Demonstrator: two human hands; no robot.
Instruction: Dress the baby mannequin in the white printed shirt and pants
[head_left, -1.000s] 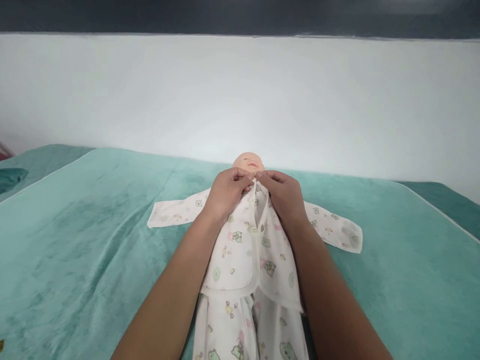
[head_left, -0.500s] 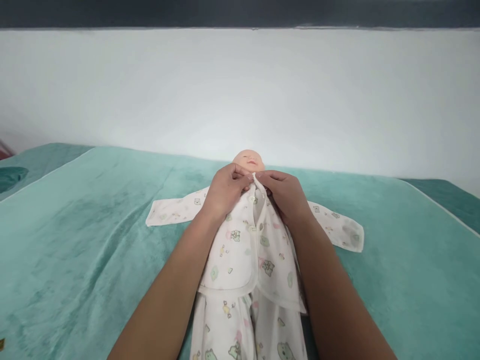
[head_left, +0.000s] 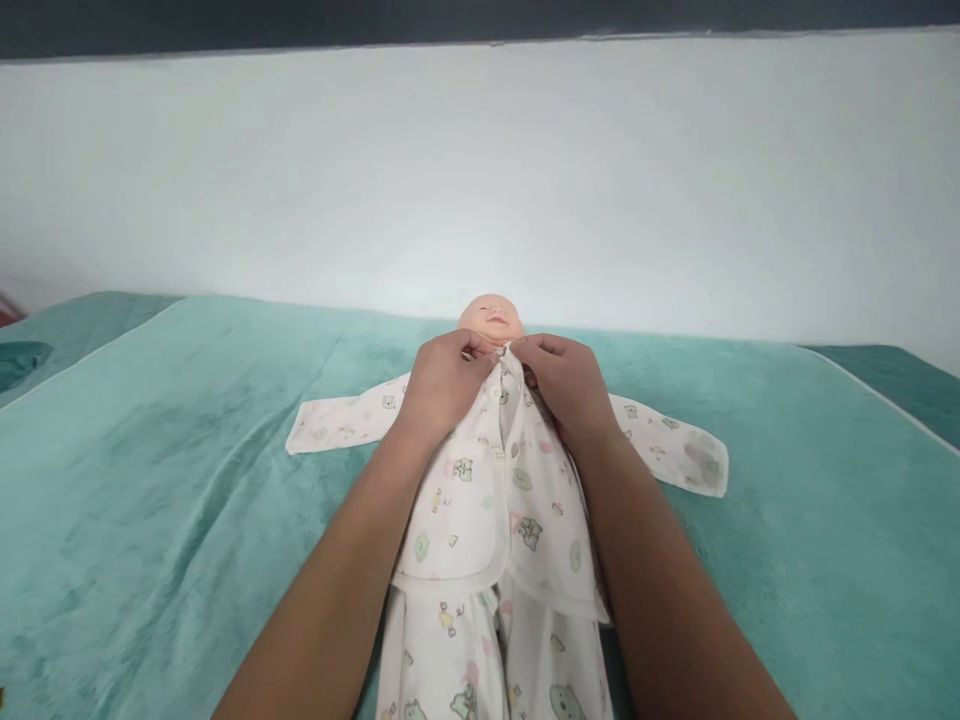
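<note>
A baby doll lies on its back, its head at the far end. It wears a white printed baby jacket and matching trousers. At the neck, my left hand pinches the jacket's left front edge near the collar. Just opposite, my right hand grips the right front edge, the fingertips of both hands almost touching. Below them the two fronts meet at mid-chest, with a narrow gap above. Whatever small fastening lies between the fingertips is hidden.
A teal plush blanket with some creases spreads under the doll. Both jacket sleeves stretch out sideways on it. Behind stands a white wall with a dark band along the top.
Both hands stay at the collar, with small finger movements. The collar edges have come closer together under the fingertips. The view has shifted slightly.
</note>
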